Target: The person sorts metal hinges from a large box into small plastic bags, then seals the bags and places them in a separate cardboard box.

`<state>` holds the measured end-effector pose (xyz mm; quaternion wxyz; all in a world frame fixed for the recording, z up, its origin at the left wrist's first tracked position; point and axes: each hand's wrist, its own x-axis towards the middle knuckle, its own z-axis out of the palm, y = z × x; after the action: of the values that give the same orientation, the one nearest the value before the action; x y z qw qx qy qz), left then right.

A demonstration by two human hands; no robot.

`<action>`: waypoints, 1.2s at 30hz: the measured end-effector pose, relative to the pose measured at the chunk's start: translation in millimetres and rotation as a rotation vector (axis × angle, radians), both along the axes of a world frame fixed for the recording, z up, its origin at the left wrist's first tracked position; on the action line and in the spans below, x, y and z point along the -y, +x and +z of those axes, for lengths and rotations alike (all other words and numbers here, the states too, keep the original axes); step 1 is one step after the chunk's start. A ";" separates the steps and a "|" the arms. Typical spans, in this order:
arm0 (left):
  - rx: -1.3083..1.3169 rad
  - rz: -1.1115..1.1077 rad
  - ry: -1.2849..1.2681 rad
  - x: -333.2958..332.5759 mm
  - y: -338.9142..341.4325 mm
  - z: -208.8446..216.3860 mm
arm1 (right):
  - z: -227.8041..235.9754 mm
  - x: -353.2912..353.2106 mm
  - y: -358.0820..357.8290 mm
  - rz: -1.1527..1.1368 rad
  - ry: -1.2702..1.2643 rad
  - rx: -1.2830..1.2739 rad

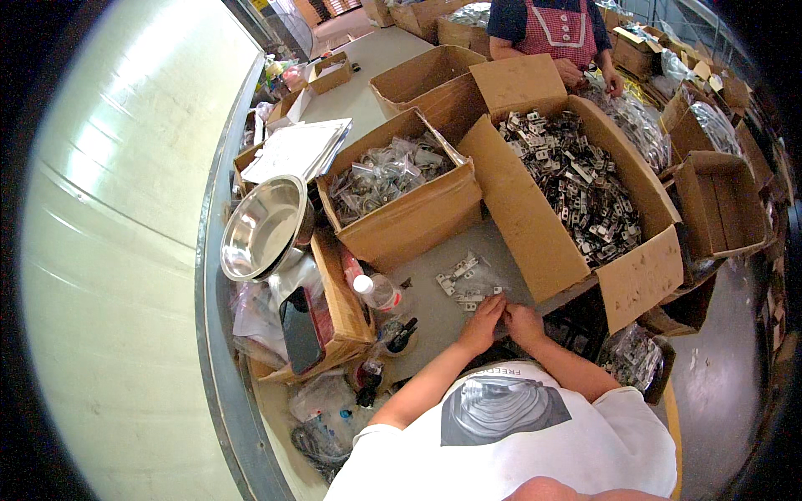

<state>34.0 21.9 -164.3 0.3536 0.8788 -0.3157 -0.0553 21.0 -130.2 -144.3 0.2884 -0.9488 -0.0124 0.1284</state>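
The left hand [480,326] and right hand [524,325] meet at the near edge of the worktop [436,321], fingers curled; I cannot tell whether either grip holds anything. Metal pieces [456,272] lie just ahead on the worktop, by a clear plastic bag [489,272]. Beyond, a cardboard box [535,244] holds many similar pieces.

Left fingers [494,306] and right fingers [512,311] sit together beside metal pieces [465,265]; cartons [418,215] stand beyond.
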 end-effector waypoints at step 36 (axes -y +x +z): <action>-0.029 0.146 0.105 -22.8 -23.0 -3.0 | 227.4 92.8 65.3 0.219 0.218 -0.336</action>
<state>11.1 44.6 -167.3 0.3147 0.9159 -0.2423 -0.0587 86.3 -223.0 83.1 0.3715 -0.8702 -0.0810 0.3132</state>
